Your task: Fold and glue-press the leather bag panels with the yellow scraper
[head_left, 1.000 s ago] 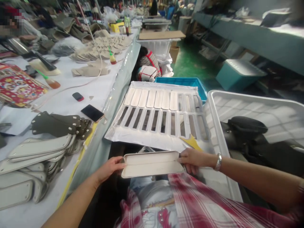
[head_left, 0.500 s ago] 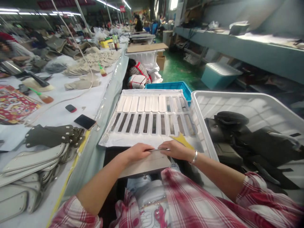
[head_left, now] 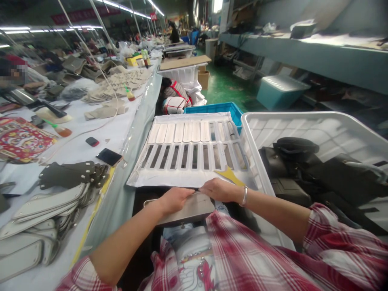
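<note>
A light beige panel (head_left: 195,208) with a dark edge lies across my lap, partly covered by my hands. My left hand (head_left: 177,199) grips its upper edge, fingers pressed together. Close beside it, my right hand (head_left: 220,190) holds the same edge with bent fingers. Just beyond both hands is a white slotted tray (head_left: 182,177). Pale strips (head_left: 179,132) fill much of its back row, while dark gaps show through the front row. A yellow piece (head_left: 230,176) rests on the tray's near right part.
On the left table (head_left: 121,117) are stacked pale pieces (head_left: 50,202), dark pieces (head_left: 66,173) and a phone (head_left: 109,157). A white bin (head_left: 257,161) with dark bags (head_left: 291,190) stands at right. Behind the tray is a blue crate (head_left: 224,108).
The panel has shifted slightly, and a pale looped edge now shows left of my left hand. My left hand's fingers have straightened towards my right hand. The view has moved a little.
</note>
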The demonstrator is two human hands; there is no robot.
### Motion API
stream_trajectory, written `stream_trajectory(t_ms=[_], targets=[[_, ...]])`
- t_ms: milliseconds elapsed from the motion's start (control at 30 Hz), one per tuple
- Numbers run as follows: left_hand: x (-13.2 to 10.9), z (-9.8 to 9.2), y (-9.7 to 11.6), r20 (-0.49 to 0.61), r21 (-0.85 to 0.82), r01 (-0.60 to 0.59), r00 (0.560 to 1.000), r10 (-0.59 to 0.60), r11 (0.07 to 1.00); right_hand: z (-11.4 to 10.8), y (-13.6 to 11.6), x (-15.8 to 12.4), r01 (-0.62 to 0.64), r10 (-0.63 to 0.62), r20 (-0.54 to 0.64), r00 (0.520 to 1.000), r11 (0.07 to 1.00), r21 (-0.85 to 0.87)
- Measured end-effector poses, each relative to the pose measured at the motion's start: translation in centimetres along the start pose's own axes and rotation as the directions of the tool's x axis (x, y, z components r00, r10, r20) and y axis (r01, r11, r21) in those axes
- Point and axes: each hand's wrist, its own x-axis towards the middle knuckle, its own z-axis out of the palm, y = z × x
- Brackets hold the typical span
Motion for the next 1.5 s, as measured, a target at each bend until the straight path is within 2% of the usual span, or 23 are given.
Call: stream_trajectory(t_ms=[133,300,467,533,700,867,967,1167,1333,1500], targets=[[-0.2,0.5,-0.4,0.007,0.106,-0.029,1.0,0.028,0.994,-0.5,0.3,1.6,-0.073,0.074,0.015,0.997,0.997,-0.04],[0.0,1.1,-0.7,-0.019,0.181,-0.047,0.999,0.051,0.982,-1.4,0.6,3.9,-0.078,0.085,0.172,0.981,0.996,-0.05],[-0.1,1.2,-0.8,-0.008,0.247,-0.077,0.997,0.081,0.966,-1.5,1.1,5.3,-0.067,0.076,0.268,0.96,0.997,-0.045],[-0.8,0.5,-1.5,0.013,0.222,-0.093,0.996,0.093,0.971,-1.5,1.4,5.7,-0.076,0.076,0.316,0.946,0.997,-0.014],[-4.1,-1.9,-4.9,0.111,0.03,-0.068,0.992,0.064,0.997,-1.7,1.8,7.0,-0.144,0.055,0.456,0.888,0.976,0.164],[-5.6,-1.8,-6.2,0.128,0.101,-0.1,0.988,0.086,0.99,-0.9,1.3,8.9,-0.183,-0.016,0.574,0.819,0.94,0.288],[-5.5,-1.1,-6.1,0.113,0.194,-0.133,0.987,0.113,0.972,-0.1,0.5,9.8,-0.157,-0.067,0.579,0.812,0.931,0.328],[-6.2,-1.0,-6.5,0.051,0.326,-0.187,0.982,0.181,0.927,1.6,-1.9,11.3,-0.101,-0.09,0.511,0.855,0.937,0.334],[-9.3,-1.5,-8.6,0.048,0.332,-0.166,0.986,0.16,0.929,3.3,-3.4,13.2,-0.093,-0.113,0.453,0.884,0.908,0.408],[-12.4,-1.9,-10.0,-0.021,0.294,-0.092,0.994,0.103,0.951,5.1,-4.4,15.1,-0.042,-0.157,0.487,0.859,0.926,0.374]])
